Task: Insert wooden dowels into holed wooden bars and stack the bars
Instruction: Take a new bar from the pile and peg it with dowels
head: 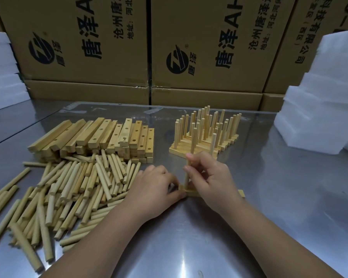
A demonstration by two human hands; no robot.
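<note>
A holed wooden bar (240, 193) lies flat on the metal table (189, 247) in front of me, mostly hidden by my hands. My left hand (153, 189) grips its left end. My right hand (211, 177) pinches a wooden dowel (187, 179) standing upright at that end of the bar. Loose dowels (68, 189) lie in a wide heap at the left. Behind them sits a pile of bare holed bars (100, 137). At centre right stands a stack of bars with dowels upright in them (205, 133).
Large printed cardboard boxes (129, 47) form a wall along the table's far edge. White foam blocks are stacked at the right (319, 109) and at the far left (2, 73).
</note>
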